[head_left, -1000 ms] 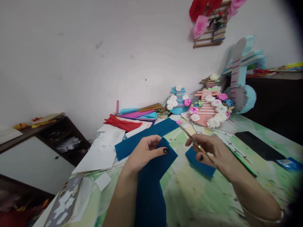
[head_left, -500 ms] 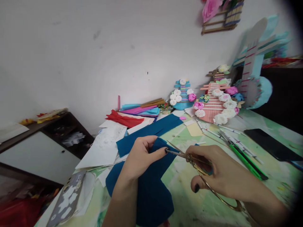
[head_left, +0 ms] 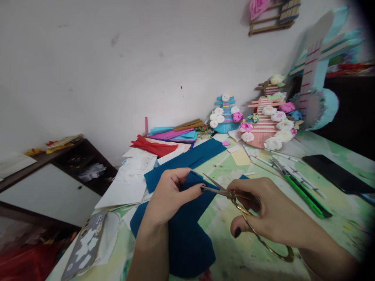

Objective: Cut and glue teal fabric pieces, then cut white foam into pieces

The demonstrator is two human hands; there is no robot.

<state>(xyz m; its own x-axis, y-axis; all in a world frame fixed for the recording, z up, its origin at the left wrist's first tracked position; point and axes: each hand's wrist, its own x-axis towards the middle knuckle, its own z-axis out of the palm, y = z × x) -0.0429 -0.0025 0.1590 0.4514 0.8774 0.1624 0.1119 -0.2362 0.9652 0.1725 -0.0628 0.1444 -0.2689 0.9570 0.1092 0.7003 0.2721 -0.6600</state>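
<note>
My left hand (head_left: 170, 193) pinches the upper edge of a folded dark blue crepe paper piece (head_left: 187, 234), which hangs down over the table in front of me. In my right hand (head_left: 269, 212) are gold-handled scissors (head_left: 234, 195); their blades are parted and the tips touch the paper's edge right beside my left thumb. A longer strip of the same blue paper (head_left: 190, 160) lies flat on the table just behind my hands. A small blue scrap (head_left: 243, 177) shows behind my right hand.
Paper-flower craft stands (head_left: 263, 125) sit at the back of the green table (head_left: 263, 249). Stacked coloured papers (head_left: 172, 136) and white sheets (head_left: 125, 183) lie back left. Green pens (head_left: 301, 191) and a black phone (head_left: 336, 173) lie right; another phone (head_left: 84, 246) sits near left.
My right hand brought the scissors from over the table to the edge of the blue paper in my left hand. The view shifted slightly left and down.
</note>
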